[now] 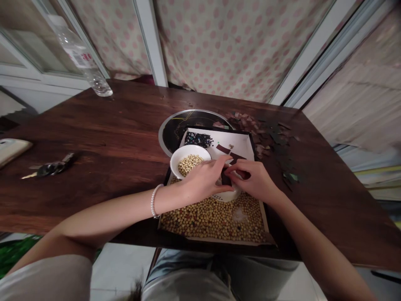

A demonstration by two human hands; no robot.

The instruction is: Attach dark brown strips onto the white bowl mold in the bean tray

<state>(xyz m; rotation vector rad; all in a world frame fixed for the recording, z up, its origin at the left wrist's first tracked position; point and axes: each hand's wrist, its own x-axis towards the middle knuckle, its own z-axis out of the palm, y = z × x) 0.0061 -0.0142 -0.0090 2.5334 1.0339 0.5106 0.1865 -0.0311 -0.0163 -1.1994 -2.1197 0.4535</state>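
Both hands meet over a white bowl (227, 196) whose front rim shows below them. My left hand (205, 177) curves round a small dark brown piece (225, 179), thumb and fingers at its edges. The fingertips of my right hand (257, 177) pinch the same piece from the other side. Whether it is paper or thin leather I cannot tell. Beside my left hand stands another white bowl (174, 162) with pale yellow beads in it. The bowls sit in a shallow tray (267, 228), its front part covered with tan beads (203, 219).
Dark beads (198, 139) and a brown strip (223, 149) lie at the tray's back. Behind is a round dark plate (175, 133). Torn brown and green scraps (275, 133) spread rightward. Keys (52, 168), a phone (12, 150) and a plastic bottle (83, 58) are at left.
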